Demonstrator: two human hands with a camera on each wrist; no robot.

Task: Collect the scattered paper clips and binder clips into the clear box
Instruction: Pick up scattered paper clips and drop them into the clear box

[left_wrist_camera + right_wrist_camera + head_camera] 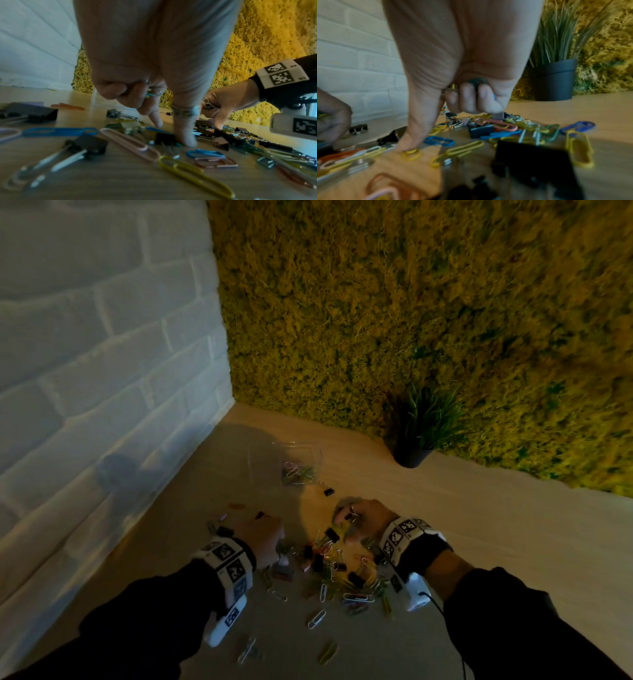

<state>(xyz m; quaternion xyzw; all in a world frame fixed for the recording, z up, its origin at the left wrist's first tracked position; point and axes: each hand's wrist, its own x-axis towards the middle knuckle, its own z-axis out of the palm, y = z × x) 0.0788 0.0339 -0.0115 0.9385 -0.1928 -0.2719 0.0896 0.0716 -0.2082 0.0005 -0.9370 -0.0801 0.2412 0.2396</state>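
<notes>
The clear box point(291, 460) stands at the back of the wooden table point(479, 525) with several coloured paper clips inside; one black binder clip point(328, 491) lies just beside it. A pile of paper clips and binder clips point(335, 570) is spread between my hands. My left hand point(260, 539) keeps a few paper clips point(150, 93) in its curled fingers while thumb and forefinger reach down into the pile point(171, 129). My right hand point(356, 518) has fingers curled round collected clips point(477, 81), its thumb pressing a yellow paper clip point(411, 152).
A black pot with a grass plant point(412, 455) stands at the back right against the moss wall point(411, 302). A white brick wall point(102, 371) borders the table's left side. Loose paper clips point(317, 618) lie nearer to me.
</notes>
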